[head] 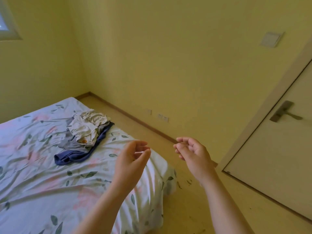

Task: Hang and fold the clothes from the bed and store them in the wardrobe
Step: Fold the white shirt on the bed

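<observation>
Fingers [141, 143] loosely curled, hands [130, 159] [194, 156] empty

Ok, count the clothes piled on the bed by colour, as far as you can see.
Cream garment: 1
Grey garment: 1
Navy garment: 1
Total: 3 visible; the pile may hide more.

Pale yellow painted walls [168, 56] meet in a corner. A white-framed window [6, 22] shows at the upper left edge. On the right stands a cream flat-panel door [278, 157], shut, with a dull grey metal lever handle [285, 114]. A grey square switch plate [271, 39] sits on the wall above it. Small white wall sockets [163, 117] sit low, just above the brown wooden skirting board [135, 120]. The pale wood-look floor [194, 217] carries a few dark scuff marks [185, 182].
</observation>
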A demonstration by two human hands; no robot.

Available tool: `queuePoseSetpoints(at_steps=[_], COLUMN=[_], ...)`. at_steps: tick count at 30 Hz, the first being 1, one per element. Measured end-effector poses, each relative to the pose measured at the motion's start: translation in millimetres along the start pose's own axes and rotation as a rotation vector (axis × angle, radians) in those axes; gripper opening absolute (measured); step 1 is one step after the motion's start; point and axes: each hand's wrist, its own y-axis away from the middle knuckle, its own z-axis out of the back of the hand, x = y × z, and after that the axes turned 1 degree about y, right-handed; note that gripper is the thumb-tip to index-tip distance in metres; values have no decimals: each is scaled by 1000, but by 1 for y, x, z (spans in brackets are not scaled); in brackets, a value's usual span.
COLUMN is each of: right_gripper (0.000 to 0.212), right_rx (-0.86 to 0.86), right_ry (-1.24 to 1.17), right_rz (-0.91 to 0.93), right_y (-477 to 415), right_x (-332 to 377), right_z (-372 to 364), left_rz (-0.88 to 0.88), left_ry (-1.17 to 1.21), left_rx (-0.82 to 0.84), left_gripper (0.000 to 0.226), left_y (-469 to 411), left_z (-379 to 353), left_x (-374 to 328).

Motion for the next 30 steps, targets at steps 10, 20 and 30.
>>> queuePoseSetpoints(at_steps=[10,20,30], right_gripper=[17,16,12], right_rx=[13,8,80], right_ry=[102,81,94], right_rz=[-58,-82,-82], right_y=[-118,-226,-368], right_x=[-11,-43,-87], right_z=[-18,29,152], left_rz=[50,69,74], left_ry=[0,-38,-44], left_rx=[61,80,16], left_gripper=[17,17,18], left_y=[-137,-228,-313], left_z=[-17,-95,-259], left_x=[18,17,5])
